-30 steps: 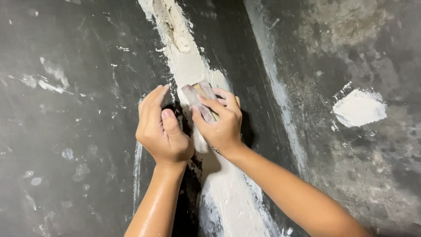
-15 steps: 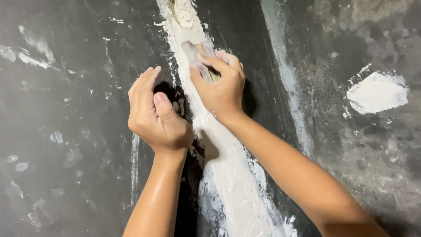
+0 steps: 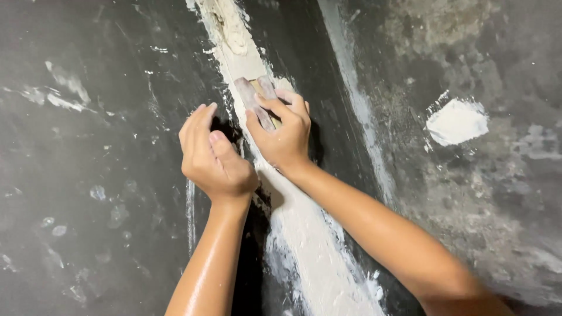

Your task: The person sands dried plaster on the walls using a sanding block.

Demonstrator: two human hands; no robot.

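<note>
A dark grey wall (image 3: 93, 117) carries a long white strip of plaster (image 3: 310, 240) running from the top centre down to the bottom. My right hand (image 3: 284, 131) presses a small flat putty tool (image 3: 254, 96), smeared white, flat against the strip near its upper part. Just left of it, my left hand (image 3: 211, 155) rests on the wall beside the strip, fingers curled and together, its fingertips touching the dark surface; I see nothing in it. Thick lumpy plaster (image 3: 231, 26) sits above the tool.
A separate white plaster patch (image 3: 456, 122) lies on the wall to the right. A fainter pale streak (image 3: 357, 99) runs alongside the main strip. Small white smears (image 3: 64, 93) dot the wall at the left. The right side is rough and mottled.
My right hand has slid the tool upward along the white strip. My left hand stays beside it on the wall. The view has shifted a little, so the patch at right sits lower.
</note>
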